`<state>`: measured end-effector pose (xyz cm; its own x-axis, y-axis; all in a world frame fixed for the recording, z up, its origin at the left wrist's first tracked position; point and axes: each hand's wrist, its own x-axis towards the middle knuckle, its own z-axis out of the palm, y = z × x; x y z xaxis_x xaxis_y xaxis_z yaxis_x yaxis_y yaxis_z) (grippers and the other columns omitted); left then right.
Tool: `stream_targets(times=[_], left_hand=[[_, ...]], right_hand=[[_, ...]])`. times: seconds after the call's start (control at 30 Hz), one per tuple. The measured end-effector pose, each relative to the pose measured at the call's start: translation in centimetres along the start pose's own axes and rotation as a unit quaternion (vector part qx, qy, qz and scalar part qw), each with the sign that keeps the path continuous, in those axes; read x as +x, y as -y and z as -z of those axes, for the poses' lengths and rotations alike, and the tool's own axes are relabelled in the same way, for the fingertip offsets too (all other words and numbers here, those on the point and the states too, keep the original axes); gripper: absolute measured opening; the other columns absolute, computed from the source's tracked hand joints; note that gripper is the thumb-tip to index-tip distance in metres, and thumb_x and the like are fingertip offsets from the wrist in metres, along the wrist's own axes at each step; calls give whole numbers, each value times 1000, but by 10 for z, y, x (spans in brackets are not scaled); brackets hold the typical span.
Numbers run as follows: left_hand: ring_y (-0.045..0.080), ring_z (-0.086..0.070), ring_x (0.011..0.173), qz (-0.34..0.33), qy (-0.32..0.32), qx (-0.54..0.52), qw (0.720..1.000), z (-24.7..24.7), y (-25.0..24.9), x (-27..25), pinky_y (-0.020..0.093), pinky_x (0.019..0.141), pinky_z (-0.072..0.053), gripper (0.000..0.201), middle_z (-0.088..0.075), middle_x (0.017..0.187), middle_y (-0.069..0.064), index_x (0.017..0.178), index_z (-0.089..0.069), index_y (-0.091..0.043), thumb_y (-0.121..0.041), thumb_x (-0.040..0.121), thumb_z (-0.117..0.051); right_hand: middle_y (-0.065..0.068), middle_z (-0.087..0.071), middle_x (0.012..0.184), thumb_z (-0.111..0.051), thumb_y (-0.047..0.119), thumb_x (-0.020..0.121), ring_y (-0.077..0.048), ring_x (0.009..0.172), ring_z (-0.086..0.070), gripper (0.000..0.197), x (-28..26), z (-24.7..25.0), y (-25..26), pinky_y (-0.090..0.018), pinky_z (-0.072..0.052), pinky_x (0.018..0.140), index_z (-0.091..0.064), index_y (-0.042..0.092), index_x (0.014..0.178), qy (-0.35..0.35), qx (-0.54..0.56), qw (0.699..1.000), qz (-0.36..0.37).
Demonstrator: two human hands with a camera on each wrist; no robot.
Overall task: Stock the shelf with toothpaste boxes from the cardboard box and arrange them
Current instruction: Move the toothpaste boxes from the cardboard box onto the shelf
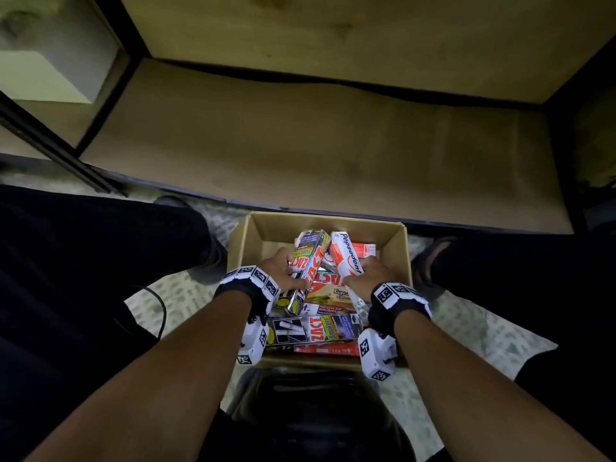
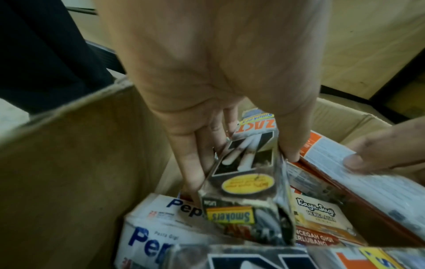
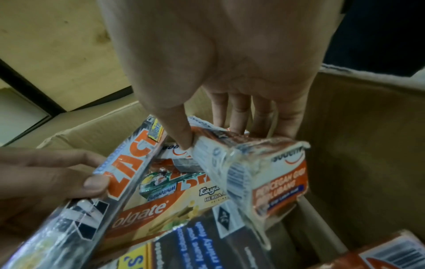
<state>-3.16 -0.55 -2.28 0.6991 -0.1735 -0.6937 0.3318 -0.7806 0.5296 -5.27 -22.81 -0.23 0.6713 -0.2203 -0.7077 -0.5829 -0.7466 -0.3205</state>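
Note:
An open cardboard box (image 1: pixel 263 226) on the floor between my legs holds several toothpaste boxes. My left hand (image 1: pixel 281 266) grips a silver and orange Zact box (image 1: pixel 308 261), thumb on one side and fingers (image 2: pixel 195 163) on the other; the Zact box (image 2: pixel 248 174) is tilted up out of the pile. My right hand (image 1: pixel 366 273) grips a white and red Pepsodent box (image 1: pixel 346 258), thumb (image 3: pixel 181 134) on top, fingers behind the Pepsodent box (image 3: pixel 260 163). Under them lie a Colgate box (image 3: pixel 147 213) and another Zact box (image 1: pixel 313 330).
The wooden bottom shelf (image 1: pixel 316 141) runs just beyond the cardboard box with nothing on it, under a second board (image 1: pixel 366 38). Black frame posts (image 1: pixel 50 141) stand at its left. My dark-trousered legs (image 1: pixel 83 261) flank the box on a patterned floor (image 1: pixel 466 328).

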Motion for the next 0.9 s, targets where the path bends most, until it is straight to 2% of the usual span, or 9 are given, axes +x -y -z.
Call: stream_targets(times=[0.1, 0.17, 0.3, 0.5, 0.57, 0.67, 0.73, 0.8, 0.9], left_hand=[[17, -67, 98, 6, 32, -37, 999, -12, 26, 36, 42, 87, -56, 83, -69, 107, -3, 105, -44, -33, -68, 43, -86], [18, -69, 98, 4, 28, -52, 998, -14, 31, 47, 45, 89, -56, 94, -72, 106, -3, 113, -48, -31, -70, 37, -87], [15, -68, 95, -5, -16, -55, 998, -1, -6, 16, 36, 88, -55, 75, -69, 103, -4, 124, -49, -23, -41, 63, -90], [14, -67, 97, -5, -24, -13, 1000, 6, -18, 15, 27, 86, -54, 71, -69, 112, -3, 125, -55, -20, -43, 66, -87], [14, -63, 92, -5, -30, 2, 1000, 7, -23, 11, 22, 76, -47, 65, -64, 107, -4, 125, -54, -20, -39, 71, -85], [14, -64, 81, -28, -47, -7, 998, 7, -30, 1, 21, 61, -45, 59, -66, 104, -4, 122, -56, -20, -37, 73, -84], [10, -63, 71, -44, -56, -19, 997, 9, -36, -10, 20, 54, -44, 56, -66, 97, -7, 120, -57, -22, -36, 73, -84], [11, -64, 75, -52, -69, -23, 996, 12, -42, -19, 22, 61, -49, 58, -66, 98, -5, 121, -57, -24, -39, 72, -84], [16, -65, 91, -67, -87, -5, 994, 18, -56, -37, 29, 81, -54, 62, -67, 106, -2, 122, -55, -24, -47, 71, -82]], right_hand=[[0, -66, 105, -66, 40, 76, -23, 92, -66, 42, -1, 3, -2, -36, -57, 82, -52, 26, 113, 5, 12, 1000, 12], [1, -67, 103, -66, 39, 74, -24, 91, -67, 40, 0, 4, -3, -40, -59, 82, -54, 27, 110, 7, 20, 1000, 21], [0, -68, 100, -66, 37, 76, -23, 88, -67, 37, 2, 5, -4, -39, -60, 80, -56, 26, 110, 9, 29, 999, 19], [0, -68, 102, -67, 34, 81, -24, 91, -67, 32, -3, 7, -2, -34, -57, 80, -57, 26, 110, 2, 39, 999, 18], [0, -68, 102, -68, 35, 81, -23, 90, -67, 29, -7, 8, -1, -31, -55, 77, -58, 26, 106, -2, 48, 999, 20], [-1, -69, 95, -69, 33, 82, -23, 85, -67, 23, -15, 12, 2, -27, -50, 69, -64, 20, 101, -8, 57, 998, 36], [0, -66, 85, -69, 26, 85, -21, 80, -65, 8, -23, 18, 6, -24, -46, 63, -63, 20, 86, -1, 59, 997, 51], [1, -65, 82, -69, 23, 87, -15, 71, -61, 10, -33, 25, 9, -21, -42, 56, -62, 20, 80, 4, 67, 996, 65], [0, -70, 89, -71, 22, 86, -10, 69, -60, 5, -50, 37, 12, -18, -39, 53, -68, 18, 87, -6, 75, 993, 86]])
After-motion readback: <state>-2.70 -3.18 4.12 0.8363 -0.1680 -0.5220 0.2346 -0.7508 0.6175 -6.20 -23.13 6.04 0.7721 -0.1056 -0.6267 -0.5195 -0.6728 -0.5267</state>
